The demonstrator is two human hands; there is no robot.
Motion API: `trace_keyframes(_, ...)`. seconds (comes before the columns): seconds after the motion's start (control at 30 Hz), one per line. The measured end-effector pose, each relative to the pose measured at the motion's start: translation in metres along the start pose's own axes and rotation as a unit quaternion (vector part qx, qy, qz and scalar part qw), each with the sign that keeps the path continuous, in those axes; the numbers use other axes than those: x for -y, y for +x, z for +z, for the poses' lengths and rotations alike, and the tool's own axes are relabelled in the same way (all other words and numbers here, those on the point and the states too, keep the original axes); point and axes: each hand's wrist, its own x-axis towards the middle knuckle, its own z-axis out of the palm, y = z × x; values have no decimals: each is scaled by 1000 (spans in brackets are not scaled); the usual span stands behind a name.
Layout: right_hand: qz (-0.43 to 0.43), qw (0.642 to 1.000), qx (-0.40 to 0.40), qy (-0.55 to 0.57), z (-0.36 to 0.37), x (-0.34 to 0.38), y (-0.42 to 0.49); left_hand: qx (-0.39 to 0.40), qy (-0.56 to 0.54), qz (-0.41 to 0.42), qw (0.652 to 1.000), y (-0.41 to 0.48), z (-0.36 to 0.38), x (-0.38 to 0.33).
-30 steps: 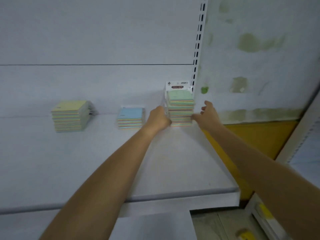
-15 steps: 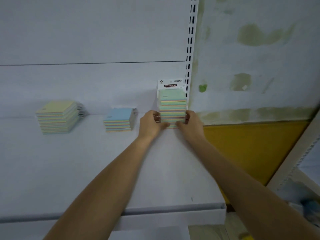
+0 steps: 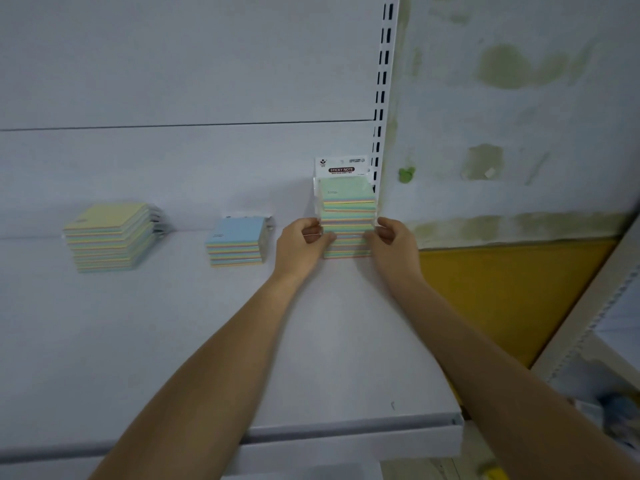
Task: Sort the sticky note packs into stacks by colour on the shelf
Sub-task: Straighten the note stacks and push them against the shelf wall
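Left hand (image 3: 300,244), right hand (image 3: 395,243) pinch square, seemingly film-wrapped green stack (image 3: 348,216).

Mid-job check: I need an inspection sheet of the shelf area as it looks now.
Surface: white shelf, three stacks standing toward its back.
Job's things: yellow-topped stack at left; blue-topped stack in the middle; green-topped stack at right, beside the slotted upright.
Clutter: nothing seen.
Grippers: left hand and right hand grip opposite sides of the green-topped stack.
Cables: nothing seen.
Surroundings: stained wall and yellow panel to the right.
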Motion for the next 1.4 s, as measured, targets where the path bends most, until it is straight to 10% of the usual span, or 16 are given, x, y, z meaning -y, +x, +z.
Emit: trace_keyframes(1.4, -112, 993, -32, 15, 6, 11, 9, -20, -14, 84, 996, 7, 5, -9)
